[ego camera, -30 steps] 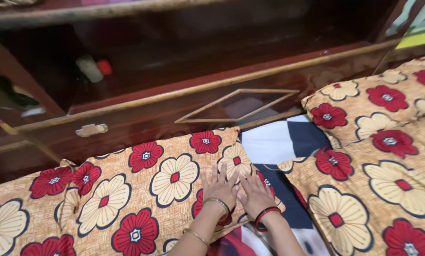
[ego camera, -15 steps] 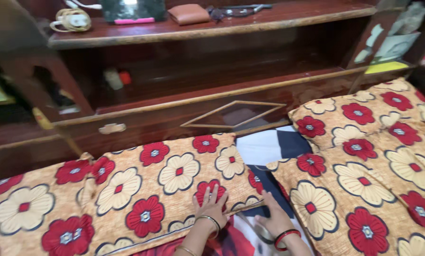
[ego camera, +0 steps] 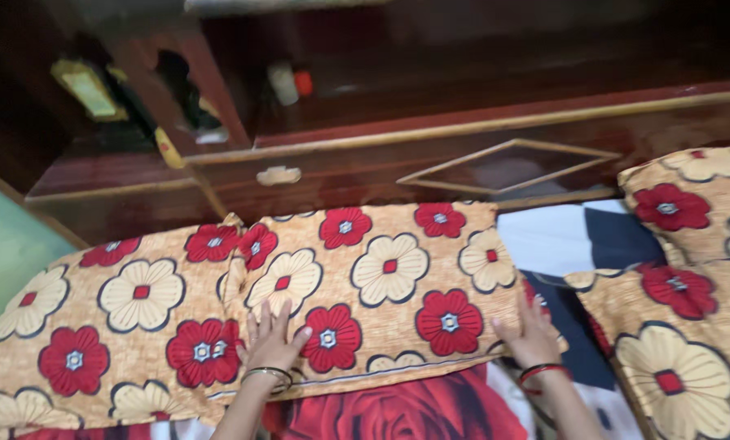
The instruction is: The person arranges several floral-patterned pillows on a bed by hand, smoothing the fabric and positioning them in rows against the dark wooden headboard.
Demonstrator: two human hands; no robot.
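Observation:
A long pillow [ego camera: 381, 277] in a tan cover with red and cream flowers lies along a dark wooden headboard [ego camera: 463, 155]. My left hand [ego camera: 274, 342] rests flat on the pillow's near edge, fingers spread, with a thin bangle at the wrist. My right hand [ego camera: 534, 332] presses on the pillow's right end, fingers apart, with red bangles at the wrist. Neither hand grips anything.
A second flowered pillow [ego camera: 691, 244] lies to the right. Between them shows a blue and white sheet [ego camera: 577, 236]. A red rose-print cloth [ego camera: 414, 411] lies below the pillow. The headboard has a shelf with small bottles [ego camera: 290, 81] and a metal handle [ego camera: 278, 175]. A green wall [ego camera: 6, 253] is at left.
My hands have spread apart: the left slid left along the pillow's near edge, the right moved to its right end. The view has shifted left.

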